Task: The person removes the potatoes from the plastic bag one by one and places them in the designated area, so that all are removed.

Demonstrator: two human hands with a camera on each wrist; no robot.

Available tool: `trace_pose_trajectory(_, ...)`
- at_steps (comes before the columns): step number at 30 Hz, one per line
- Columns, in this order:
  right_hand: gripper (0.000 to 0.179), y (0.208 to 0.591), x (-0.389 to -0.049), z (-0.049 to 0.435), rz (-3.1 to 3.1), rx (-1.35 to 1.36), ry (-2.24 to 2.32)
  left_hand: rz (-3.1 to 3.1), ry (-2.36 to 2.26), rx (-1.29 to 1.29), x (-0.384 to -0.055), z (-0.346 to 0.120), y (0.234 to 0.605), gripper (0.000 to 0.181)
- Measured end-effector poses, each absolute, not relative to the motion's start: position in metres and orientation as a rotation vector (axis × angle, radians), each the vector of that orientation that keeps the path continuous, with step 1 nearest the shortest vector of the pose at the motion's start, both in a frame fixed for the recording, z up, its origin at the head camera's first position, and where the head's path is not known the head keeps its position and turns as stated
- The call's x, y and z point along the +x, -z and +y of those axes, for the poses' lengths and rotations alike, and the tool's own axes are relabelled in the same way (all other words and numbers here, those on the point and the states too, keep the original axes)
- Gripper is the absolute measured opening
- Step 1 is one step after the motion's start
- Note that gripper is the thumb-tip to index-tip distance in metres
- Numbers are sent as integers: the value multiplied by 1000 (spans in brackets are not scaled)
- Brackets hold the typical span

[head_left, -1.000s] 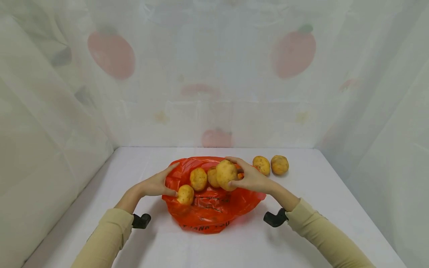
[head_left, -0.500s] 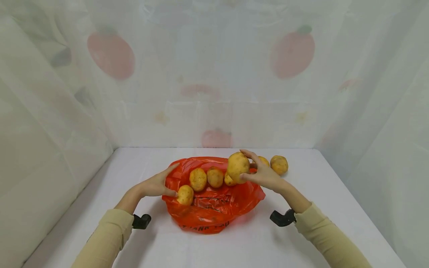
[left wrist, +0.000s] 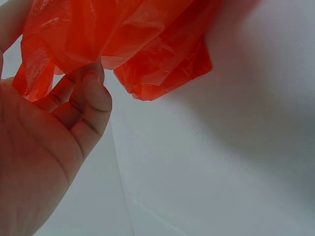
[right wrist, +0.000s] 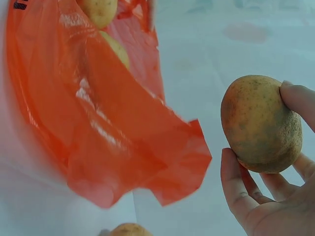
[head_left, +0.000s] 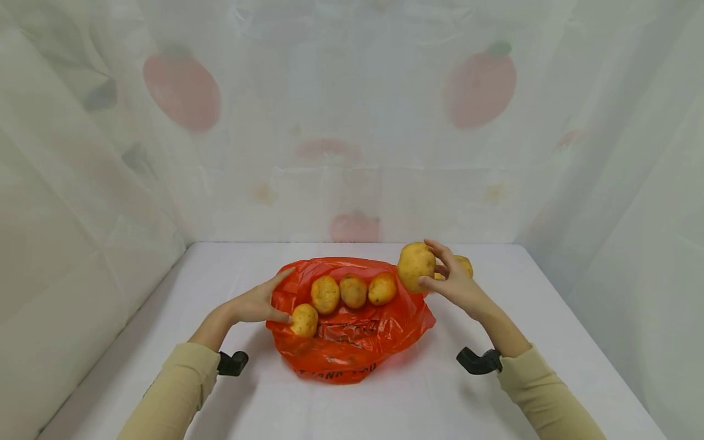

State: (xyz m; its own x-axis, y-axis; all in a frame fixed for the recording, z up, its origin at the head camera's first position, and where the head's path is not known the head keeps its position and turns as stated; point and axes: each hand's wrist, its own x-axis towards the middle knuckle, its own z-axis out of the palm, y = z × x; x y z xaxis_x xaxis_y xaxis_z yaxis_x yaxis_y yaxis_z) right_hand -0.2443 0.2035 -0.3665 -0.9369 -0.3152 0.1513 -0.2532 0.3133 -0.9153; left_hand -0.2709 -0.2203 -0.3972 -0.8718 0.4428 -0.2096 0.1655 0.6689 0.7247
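A red plastic bag (head_left: 352, 357) lies with its mouth spread wide and black lettering on its front. Inside, several potatoes show, among them a potato (head_left: 326, 294) at the left and a potato (head_left: 382, 288) at the right. My left hand (head_left: 257, 304) grips the bag's left edge; in the left wrist view its fingertips pinch the thin plastic (left wrist: 133, 34). My right hand (head_left: 459, 284) holds a large potato (head_left: 416, 267) between thumb and fingers, raised past the bag's right rim. Seen from the right wrist, this potato (right wrist: 261, 123) is apart from the bag.
Behind my right hand, a loose potato (head_left: 464, 264) on the white table (head_left: 341, 415) is partly covered, and another beside it is mostly hidden. White curtains with fruit prints (head_left: 352, 122) enclose the back and sides.
My right hand has carried the large potato rightward and slightly up, from over the bag's middle to its right rim. This uncovers the bag's rightmost potato. My left hand stays put.
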Motion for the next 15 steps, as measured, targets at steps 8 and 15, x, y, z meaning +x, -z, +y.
trace_pose_trajectory(8, 77, 376, -242, 220, 2551, -474, 1791, 2516, -1037, 484, -270, -220, 396, 101)
trace_pose_trajectory(15, 77, 385, -239, 232, 2574, -423, 1820, 2514, -1034, 484, -272, -221, 397, 100)
